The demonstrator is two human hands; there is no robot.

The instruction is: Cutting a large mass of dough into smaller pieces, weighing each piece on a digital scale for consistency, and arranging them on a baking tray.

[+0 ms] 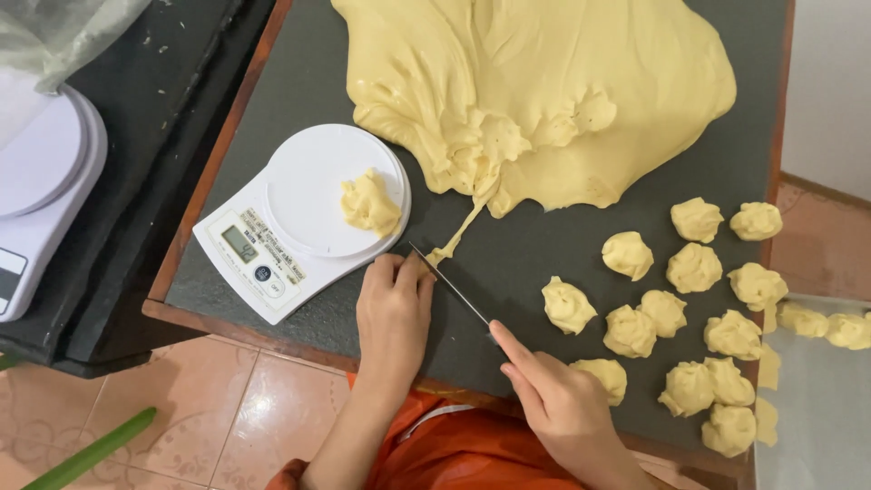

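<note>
A large mass of pale yellow dough (544, 91) lies spread on the dark table top (299, 63), with a thin stretched strand (458, 238) hanging off its near edge. My right hand (558, 399) grips a knife (449, 283) whose tip reaches the end of that strand. My left hand (392, 313) rests curled on the table beside the blade, fingertips close to the strand's end; whether they pinch any dough is hidden. A small dough lump (369, 204) sits on the round plate of a white kitchen scale (295, 222), just left of my left hand.
Several cut dough portions (694, 308) lie grouped on the right side of the table, some on a tray (817, 408) at the right edge. A second white scale (36, 191) stands on a black surface at far left. Tiled floor shows below the table's wooden edge.
</note>
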